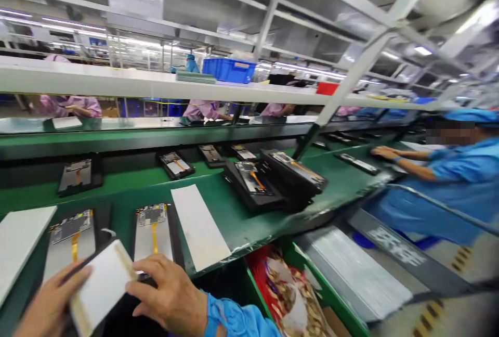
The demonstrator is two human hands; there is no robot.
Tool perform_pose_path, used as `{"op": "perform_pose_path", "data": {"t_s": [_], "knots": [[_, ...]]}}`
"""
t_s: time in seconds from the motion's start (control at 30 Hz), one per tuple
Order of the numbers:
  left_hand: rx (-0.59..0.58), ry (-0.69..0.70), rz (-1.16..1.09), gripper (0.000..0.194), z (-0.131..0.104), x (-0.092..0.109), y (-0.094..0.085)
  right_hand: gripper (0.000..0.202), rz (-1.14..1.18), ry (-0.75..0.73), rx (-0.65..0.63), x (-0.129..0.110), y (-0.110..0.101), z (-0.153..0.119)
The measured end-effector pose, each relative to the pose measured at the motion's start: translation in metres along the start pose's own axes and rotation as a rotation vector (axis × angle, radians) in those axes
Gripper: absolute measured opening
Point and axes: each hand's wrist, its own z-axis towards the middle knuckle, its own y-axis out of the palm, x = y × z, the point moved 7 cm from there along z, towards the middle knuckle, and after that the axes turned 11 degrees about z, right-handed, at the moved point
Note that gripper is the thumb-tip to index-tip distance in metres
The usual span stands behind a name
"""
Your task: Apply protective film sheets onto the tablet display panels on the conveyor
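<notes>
Near the bottom left, my left hand (56, 295) grips the left side of a white rectangular piece (103, 285) with tan strips along two ends and a dark edge beneath it. My right hand (167, 290) pinches the piece's right corner between thumb and fingers. The piece is tilted, in front of the green bench. Just beyond it lie two opened devices, one at the left (72, 241) and one at the centre (154, 230), each with a circuit board and an orange ribbon. A white board (200, 225) lies right of them.
Stacked black trays with devices (268, 183) stand on the green bench (218, 186). Below its edge is a green bin (307, 274) of scraps. More devices line the belt behind. A co-worker in blue (460, 170) sits at the right. A slanted post (331, 100) rises ahead.
</notes>
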Motion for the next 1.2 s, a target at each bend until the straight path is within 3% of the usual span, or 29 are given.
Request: {"op": "perform_pose_path", "data": {"t_s": [0.1, 0.17, 0.23, 0.33, 0.47, 0.63, 0.9, 1.0, 1.1, 1.2], "knots": [[-0.266, 0.147, -0.042, 0.064, 0.011, -0.015, 0.102, 0.014, -0.13, 0.065, 0.055, 0.013, -0.025, -0.03], [-0.392, 0.173, -0.07, 0.062, 0.005, -0.027, 0.153, 0.016, -0.146, 0.131, 0.101, 0.024, -0.046, -0.055], [-0.449, 0.167, -0.067, 0.057, -0.004, -0.035, 0.186, 0.017, -0.126, 0.162, 0.121, 0.031, -0.066, -0.077], [-0.48, 0.16, -0.039, 0.052, -0.011, -0.037, 0.212, 0.02, -0.063, 0.227, 0.171, 0.042, -0.093, -0.104], [-0.532, 0.144, -0.05, 0.044, -0.01, -0.036, 0.232, 0.021, -0.07, 0.33, 0.202, 0.058, -0.111, -0.128], [-0.52, 0.121, -0.022, 0.045, -0.008, -0.043, 0.243, 0.026, -0.18, 0.374, 0.079, 0.064, -0.105, -0.139], [-0.595, 0.209, -0.098, 0.06, -0.01, -0.043, 0.254, 0.026, -0.401, 0.19, -0.005, 0.058, -0.085, -0.131], [-0.61, 0.252, -0.06, 0.063, -0.011, -0.041, 0.25, 0.021, -0.451, 0.174, -0.062, 0.063, -0.076, -0.129], [-0.65, 0.275, 0.026, 0.062, -0.014, -0.04, 0.242, 0.019, -0.343, 0.265, -0.068, 0.075, -0.079, -0.13], [-0.699, 0.223, 0.104, 0.058, -0.013, -0.044, 0.235, 0.014, -0.17, 0.481, 0.097, 0.089, -0.1, -0.138]]}}
